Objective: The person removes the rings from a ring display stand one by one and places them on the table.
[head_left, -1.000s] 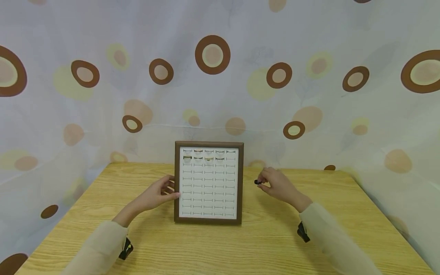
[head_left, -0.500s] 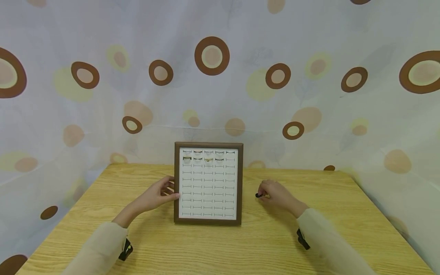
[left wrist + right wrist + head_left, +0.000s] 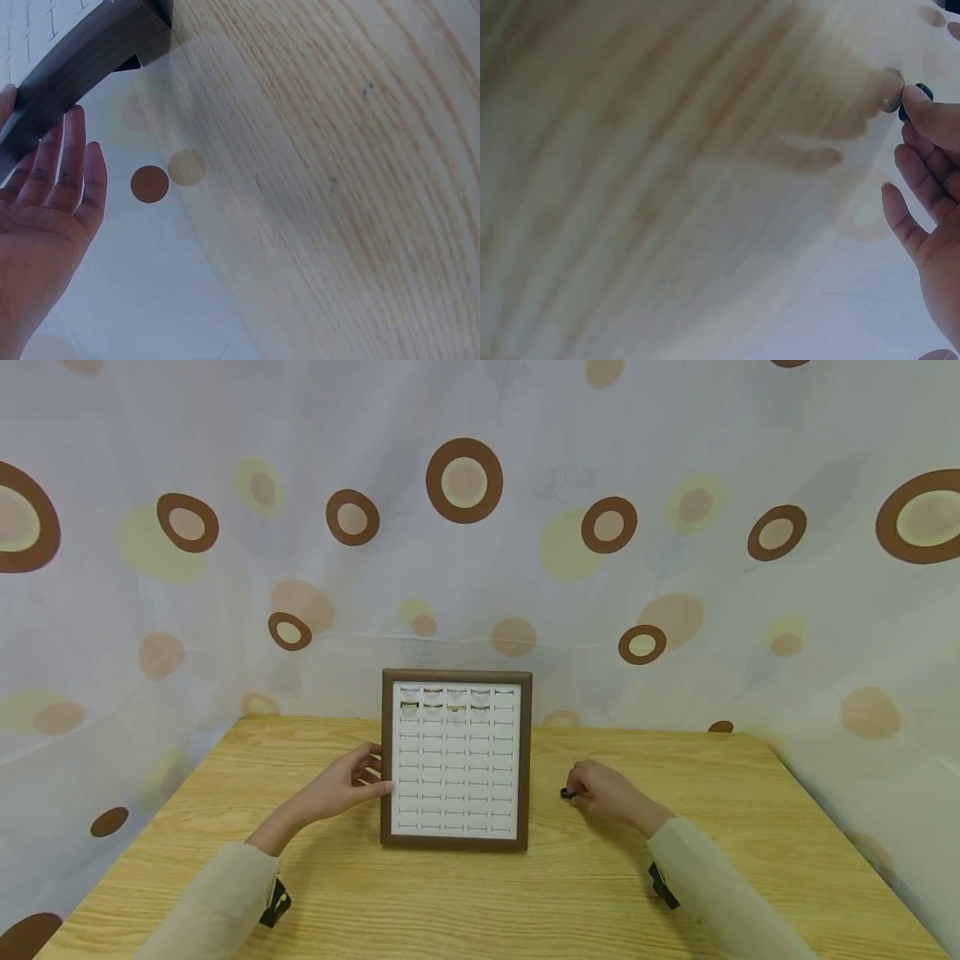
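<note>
Pinching a small dark ring (image 3: 565,793) at the tabletop (image 3: 480,902) just right of the tray (image 3: 456,842), the right hand (image 3: 606,793) seems mid-placement; the left hand (image 3: 341,785), fingers relaxed, steadies the tray's left edge, so letting go cleanly looks next.

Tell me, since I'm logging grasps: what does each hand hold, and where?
The right hand pinches a small black ring at its fingertips. The left hand holds nothing, resting against the brown wooden display frame.
</note>
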A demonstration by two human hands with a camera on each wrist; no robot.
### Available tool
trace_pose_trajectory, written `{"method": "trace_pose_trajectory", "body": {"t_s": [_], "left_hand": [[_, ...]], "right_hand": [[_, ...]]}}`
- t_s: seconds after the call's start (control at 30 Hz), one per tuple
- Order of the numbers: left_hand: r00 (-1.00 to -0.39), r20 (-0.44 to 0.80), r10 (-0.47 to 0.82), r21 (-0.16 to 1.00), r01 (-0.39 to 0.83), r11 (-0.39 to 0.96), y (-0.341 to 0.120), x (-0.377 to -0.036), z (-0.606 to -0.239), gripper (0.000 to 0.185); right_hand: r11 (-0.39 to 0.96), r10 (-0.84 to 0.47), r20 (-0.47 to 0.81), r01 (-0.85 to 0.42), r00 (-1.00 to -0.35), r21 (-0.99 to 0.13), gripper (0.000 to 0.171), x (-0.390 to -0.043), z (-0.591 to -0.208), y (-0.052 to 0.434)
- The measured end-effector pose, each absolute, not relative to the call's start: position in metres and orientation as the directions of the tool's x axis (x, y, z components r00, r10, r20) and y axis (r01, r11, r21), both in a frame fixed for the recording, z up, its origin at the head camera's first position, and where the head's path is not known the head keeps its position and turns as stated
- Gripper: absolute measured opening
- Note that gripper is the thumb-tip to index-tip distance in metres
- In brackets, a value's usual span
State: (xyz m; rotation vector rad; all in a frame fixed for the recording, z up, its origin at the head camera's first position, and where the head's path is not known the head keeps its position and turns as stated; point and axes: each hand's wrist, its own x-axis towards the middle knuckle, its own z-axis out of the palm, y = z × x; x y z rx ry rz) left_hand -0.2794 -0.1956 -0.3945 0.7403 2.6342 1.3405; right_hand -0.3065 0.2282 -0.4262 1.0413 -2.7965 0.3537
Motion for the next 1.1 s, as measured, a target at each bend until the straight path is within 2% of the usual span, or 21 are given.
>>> {"method": "trace_pose_trajectory", "body": {"t_s": [0.7,0.83,1.1], "left_hand": [[-0.883,0.120,0.454,0.786,0.364,0.500,-0.195,-0.279,-0.392,0.055],[-0.879,0.124,0.460,0.788,0.369,0.492,-0.195,-0.279,-0.392,0.055],[-0.875,0.129,0.466,0.786,0.377,0.490,-0.195,-0.279,-0.392,0.053]], "right_hand": [[0.731,-0.612,0.121,-0.617,-0.782,-0.291,0.006,-0.309,-0.423,0.234],[0.739,-0.601,0.126,-0.609,-0.789,-0.287,0.007,-0.309,-0.416,0.234],[0.717,-0.627,0.212,-0.662,-0.749,-0.219,0.012,-0.308,-0.389,0.229]]}}
